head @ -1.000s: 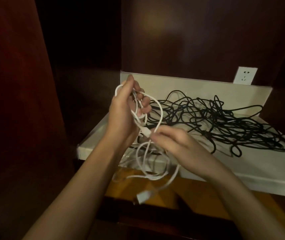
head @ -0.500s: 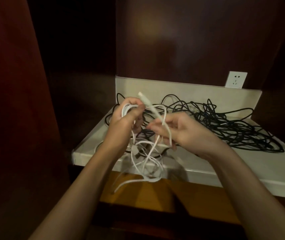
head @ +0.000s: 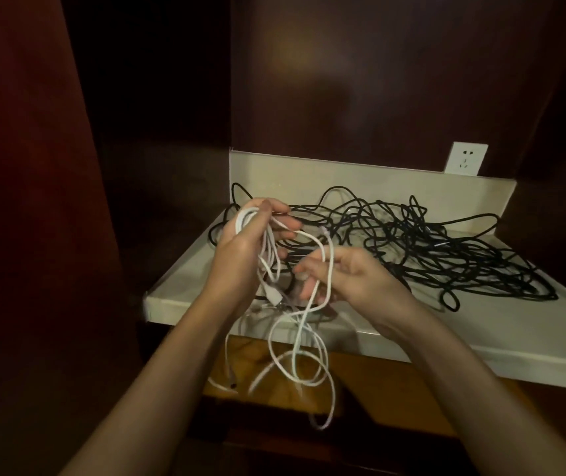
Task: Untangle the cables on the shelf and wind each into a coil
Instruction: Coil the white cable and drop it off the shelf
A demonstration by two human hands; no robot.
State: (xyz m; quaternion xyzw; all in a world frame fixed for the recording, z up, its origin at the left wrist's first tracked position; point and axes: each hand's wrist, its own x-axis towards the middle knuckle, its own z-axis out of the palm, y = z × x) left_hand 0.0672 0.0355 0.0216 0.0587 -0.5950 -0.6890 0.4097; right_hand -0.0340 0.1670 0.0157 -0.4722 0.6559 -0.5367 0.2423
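White cable (head: 303, 341) loops dangle below shelf (head: 480, 334) edge. Left hand (head: 243, 249) grips a bunch of its loops; right hand (head: 346, 280) pinches one strand. Behind, black cables (head: 446, 255) lie tangled on shelf; wall socket (head: 466, 163) at back.

White cable (head: 309, 324): smooth plastic jacket, slight sheen; its connector (head: 273, 294) is glossy white plastic. Black cables (head: 453, 255): matt jacket, rubber or braid cannot be told. Shelf (head: 480, 324): smooth off-white surface, matt, laminate-like, same finish on its back lip. Wall socket (head: 466, 159): glossy white plastic. Surrounding cabinet panels (head: 377, 80): dark wood, polished, faint reflection. Lower surface (head: 370, 383): varnished orange-brown wood.
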